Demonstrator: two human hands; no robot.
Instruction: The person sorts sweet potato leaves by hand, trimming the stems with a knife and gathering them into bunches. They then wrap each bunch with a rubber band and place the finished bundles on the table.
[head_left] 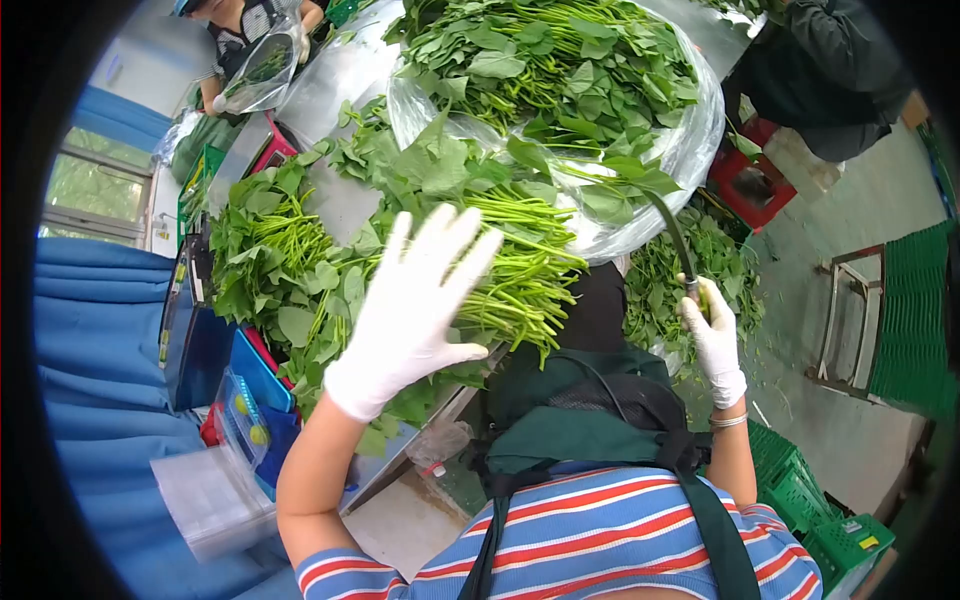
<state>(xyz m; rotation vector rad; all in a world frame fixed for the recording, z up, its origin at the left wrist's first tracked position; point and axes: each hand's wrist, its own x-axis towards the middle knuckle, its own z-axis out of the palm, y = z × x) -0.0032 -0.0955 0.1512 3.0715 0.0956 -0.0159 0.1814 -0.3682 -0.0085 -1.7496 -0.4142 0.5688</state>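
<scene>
- Head view: looking down on a bunch of greens [525, 265] on the near part of the tabletop [345, 205], with bare stem ends turned towards the wearer's right and the dark apron [575, 435].
- With the left hand [415, 310], white-gloved, spread wide over the leafy side of that bunch, thumb out towards the stems (pressing or merely hovering, impossible to tell from above).
- Gripping a curved blade [675, 235] by its handle in the right hand [712, 330], also gloved, with fingers closed around it and the tip just beside leaves at the edge of a clear plastic bag [705, 110].
- Could cut through a glove if swung inward, given those spread fingers on the other side of the stems; could also snag and tear the plastic if drawn close along its rim.
- Might slide apart at the stems if shoved or lifted unevenly, with no tie visible around the bunch.
- Just beyond, inside the plastic: a large heap of greens [560, 50]; to the left, a second bunch [285, 235].
- Farther out: a co-worker [240, 25] at upper left, a red crate [760, 185] and green crates [790, 475] at right.
</scene>
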